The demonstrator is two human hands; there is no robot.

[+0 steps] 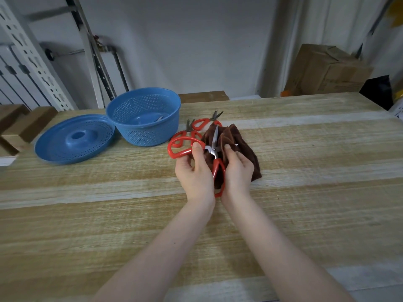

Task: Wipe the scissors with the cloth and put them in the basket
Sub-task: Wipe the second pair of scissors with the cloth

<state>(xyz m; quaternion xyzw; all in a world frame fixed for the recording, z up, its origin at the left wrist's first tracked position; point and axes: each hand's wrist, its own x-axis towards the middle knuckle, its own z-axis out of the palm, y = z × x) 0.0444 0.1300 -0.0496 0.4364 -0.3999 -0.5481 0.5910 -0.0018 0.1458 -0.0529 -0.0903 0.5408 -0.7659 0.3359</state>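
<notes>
Wiping was in progress. The left hand (192, 168) gripped the open red-handled steel scissors (214, 147), right of the blue perforated plastic basket (144, 131). The right hand (237, 168) pinched the brown terry cloth (246, 147) over one blade. Two similar pairs (189, 132) waited beside the basket, and a metal tip (160, 118) showed inside.

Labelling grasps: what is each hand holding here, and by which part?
Left hand grips the open scissors by a red handle loop. Right hand pinches the brown cloth around one blade.
</notes>
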